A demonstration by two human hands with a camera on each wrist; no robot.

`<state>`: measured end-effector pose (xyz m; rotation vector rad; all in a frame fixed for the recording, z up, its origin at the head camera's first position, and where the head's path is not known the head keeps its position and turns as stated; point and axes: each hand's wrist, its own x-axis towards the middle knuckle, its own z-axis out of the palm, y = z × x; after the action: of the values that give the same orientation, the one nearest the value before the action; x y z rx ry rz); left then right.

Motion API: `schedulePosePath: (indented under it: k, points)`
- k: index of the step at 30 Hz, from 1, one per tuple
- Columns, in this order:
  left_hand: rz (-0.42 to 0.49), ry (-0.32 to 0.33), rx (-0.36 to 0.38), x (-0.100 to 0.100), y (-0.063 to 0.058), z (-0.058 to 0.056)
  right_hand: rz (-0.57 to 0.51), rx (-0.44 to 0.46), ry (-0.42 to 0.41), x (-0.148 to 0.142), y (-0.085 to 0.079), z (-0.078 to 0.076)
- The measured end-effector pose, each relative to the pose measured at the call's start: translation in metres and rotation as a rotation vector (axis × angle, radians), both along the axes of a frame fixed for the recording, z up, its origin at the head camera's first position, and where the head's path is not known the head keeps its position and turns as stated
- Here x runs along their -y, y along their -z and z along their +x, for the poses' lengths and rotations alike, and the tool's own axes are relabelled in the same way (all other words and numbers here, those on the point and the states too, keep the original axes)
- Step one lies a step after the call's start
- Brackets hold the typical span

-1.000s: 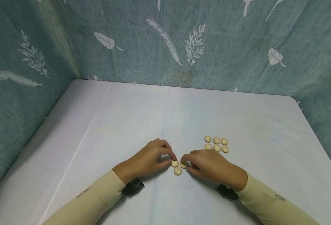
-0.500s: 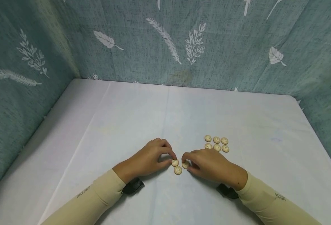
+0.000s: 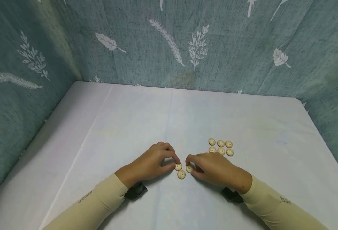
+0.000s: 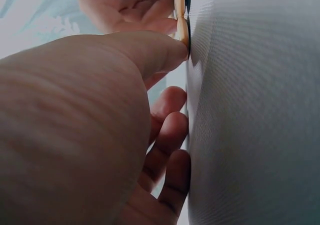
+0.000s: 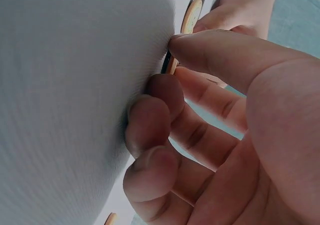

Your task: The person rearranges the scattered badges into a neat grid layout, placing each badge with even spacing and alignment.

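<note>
Three round pale wooden buttons lie between my hands on the white cloth in the head view. My left hand [image 3: 154,163] pinches the left button [image 3: 178,166] between thumb and forefinger, flat against the cloth. Just below it sits a loose button [image 3: 181,174], close against its edge. My right hand [image 3: 212,167] pinches another button [image 3: 189,168], which lies a small gap to the right of those two. In the right wrist view the thumb and forefinger hold that button [image 5: 172,66] low at the cloth, partly hidden; the other fingers are bent on the cloth.
Several more buttons [image 3: 221,143] lie in two rows behind my right hand, the near row partly behind the knuckles. A leaf-patterned green curtain [image 3: 140,44] borders the white table [image 3: 123,121] at the back and sides. Black wrist cameras [image 3: 135,191] sit under both wrists.
My right hand has slid its button slightly to the right, widening the gap to the other two. The left hand has stayed in place.
</note>
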<state>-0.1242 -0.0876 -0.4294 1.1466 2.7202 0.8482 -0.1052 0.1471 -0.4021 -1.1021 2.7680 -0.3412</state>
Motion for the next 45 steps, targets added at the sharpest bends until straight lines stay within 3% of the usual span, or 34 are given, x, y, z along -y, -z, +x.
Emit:
schedulePosePath:
  k: [21,45]
  points:
    - [0.013,0.004,-0.005,0.0009,-0.0033,-0.0019,-0.009,0.036,0.009,-0.0015,-0.0002,-0.0029]
    - [0.002,-0.010,0.012,0.0000,0.0020,-0.0001,-0.011,0.011,-0.034,-0.0045,0.0032,-0.0005]
